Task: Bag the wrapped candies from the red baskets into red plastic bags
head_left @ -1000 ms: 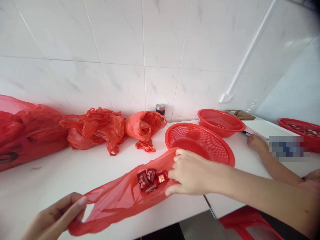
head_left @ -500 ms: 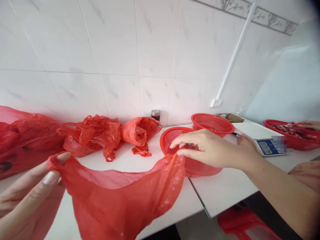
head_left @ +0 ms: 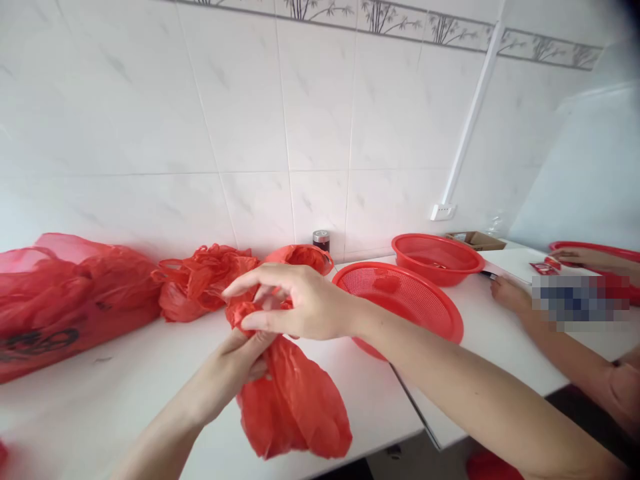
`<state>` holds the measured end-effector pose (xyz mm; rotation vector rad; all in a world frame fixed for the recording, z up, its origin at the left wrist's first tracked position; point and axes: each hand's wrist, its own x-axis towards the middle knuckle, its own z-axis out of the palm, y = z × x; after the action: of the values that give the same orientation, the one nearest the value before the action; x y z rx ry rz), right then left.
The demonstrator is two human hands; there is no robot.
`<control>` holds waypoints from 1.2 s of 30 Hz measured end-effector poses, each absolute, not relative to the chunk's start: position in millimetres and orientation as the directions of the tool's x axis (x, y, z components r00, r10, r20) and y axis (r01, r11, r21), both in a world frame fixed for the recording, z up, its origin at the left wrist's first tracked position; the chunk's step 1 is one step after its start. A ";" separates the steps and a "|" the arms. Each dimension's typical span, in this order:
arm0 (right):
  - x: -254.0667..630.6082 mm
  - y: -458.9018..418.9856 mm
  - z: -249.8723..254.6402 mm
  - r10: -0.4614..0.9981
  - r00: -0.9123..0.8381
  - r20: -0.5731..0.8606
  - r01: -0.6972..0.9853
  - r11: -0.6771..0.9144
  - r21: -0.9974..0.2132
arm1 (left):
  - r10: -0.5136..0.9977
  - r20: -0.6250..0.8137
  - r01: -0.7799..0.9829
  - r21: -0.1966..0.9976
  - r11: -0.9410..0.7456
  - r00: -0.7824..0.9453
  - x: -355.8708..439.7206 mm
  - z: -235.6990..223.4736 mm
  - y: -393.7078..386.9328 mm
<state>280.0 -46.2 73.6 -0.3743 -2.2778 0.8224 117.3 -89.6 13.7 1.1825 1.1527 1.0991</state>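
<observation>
The left hand [head_left: 233, 370] and right hand [head_left: 305, 303] pinch the red plastic bag [head_left: 310, 407]; slackening could drop it off the front edge of the desk [head_left: 375, 407].

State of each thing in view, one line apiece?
Left hand: closed on held bag
Right hand: at bag's top, grip unclear
Held bag: top gathered
Printed bag: bulging
Bag pile: crumpled
Perforated basket: open side up
Solid basin: open side up, small pieces inside
Jar: lid on

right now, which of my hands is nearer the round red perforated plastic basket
Right. Your right hand is just left of the basket; your left hand is lower and farther left.
</observation>
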 end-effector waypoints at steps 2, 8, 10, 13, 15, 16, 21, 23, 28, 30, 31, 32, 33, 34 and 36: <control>289.2 -36.8 59.2 0.575 -0.693 0.434 0.123 0.688 -0.716 | 0.986 -0.130 -0.067 0.988 0.138 0.106 115.7 9.2 -84.6; 308.0 -67.9 38.9 0.731 -0.579 0.362 0.186 0.550 -0.814 | 0.960 -0.054 -0.026 0.998 0.064 0.273 113.6 2.8 -81.8; 308.0 -88.8 42.8 0.678 -0.636 0.368 0.127 0.562 -0.817 | 0.947 -0.014 0.037 0.999 0.002 0.320 110.8 4.4 -83.9; 304.8 -101.1 43.8 0.633 -0.647 0.425 0.094 0.620 -0.779 | 0.913 -0.028 0.172 0.984 -0.047 0.407 105.0 6.2 -86.6; 300.8 -92.9 36.3 0.689 -0.551 0.470 0.112 0.620 -0.777 | 0.886 -0.070 0.270 0.961 -0.064 0.458 102.7 5.5 -86.9; 298.4 -85.8 29.9 0.724 -0.529 0.443 0.132 0.586 -0.799 | 0.881 -0.078 0.312 0.947 -0.081 0.466 102.4 4.2 -86.5; 285.9 -55.1 -14.8 0.808 -0.546 0.223 0.239 0.404 -0.883 | 0.957 0.113 0.579 0.775 -0.254 0.268 104.6 -14.1 -78.6; 283.0 -50.7 -28.1 0.818 -0.529 0.226 0.181 0.369 -0.912 | 0.931 0.321 0.651 0.673 -0.352 0.173 106.2 -24.3 -74.9; 285.4 -49.1 -27.8 0.785 -0.602 0.148 0.090 0.251 -0.964 | 0.777 0.614 0.699 0.494 -0.517 0.140 114.1 -36.0 -72.8; 290.0 -54.3 -21.0 0.806 -0.577 0.134 0.119 0.245 -0.962 | 0.787 0.592 0.682 0.503 -0.531 0.176 113.2 -36.2 -75.0; 292.8 -58.4 -19.2 0.820 -0.554 0.147 0.132 0.261 -0.956 | 0.808 0.556 0.665 0.531 -0.526 0.195 109.7 -37.9 -77.1; 296.1 -63.2 -19.7 0.831 -0.531 0.167 0.141 0.281 -0.949 | 0.837 0.505 0.648 0.570 -0.506 0.209 103.3 -41.9 -80.0; 299.7 -68.0 -23.0 0.840 -0.511 0.184 0.145 0.295 -0.944 | 0.871 0.445 0.637 0.614 -0.465 0.207 93.9 -49.0 -83.8; 303.8 -72.1 -29.6 0.852 -0.486 0.194 0.139 0.295 -0.945 | 0.908 0.379 0.638 0.658 -0.400 0.178 81.6 -59.4 -88.5; 312.9 -75.9 -51.6 0.891 -0.423 0.167 0.097 0.228 -0.969 | 0.967 0.253 0.651 0.728 -0.214 0.036 51.6 -89.0 -100.2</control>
<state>312.9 -75.9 -51.6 -0.9252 -1.7171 1.2754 51.6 -100.2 -89.0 1.9055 1.6335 1.0203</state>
